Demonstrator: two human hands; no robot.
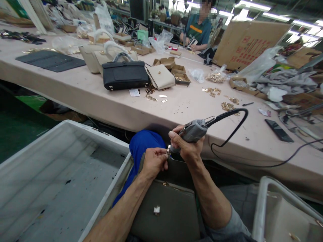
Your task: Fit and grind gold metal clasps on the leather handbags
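Note:
My right hand (188,146) is closed round a grey electric screwdriver (194,130), whose black coiled cord (229,116) loops up over the table edge. The tool's tip meets a small gold metal fitting (168,149). My left hand (153,161) pinches that fitting at the top edge of an olive-grey handbag (166,208) resting on my lap. A small white tag sits on the bag's front.
A long pink worktable (106,101) carries a black handbag (124,74), beige bags (96,57), small trays and scattered gold hardware (228,107). A grey plastic bin (58,171) stands at my left, another (282,208) at my right. A person in green (199,30) works opposite, beside a cardboard box (248,42).

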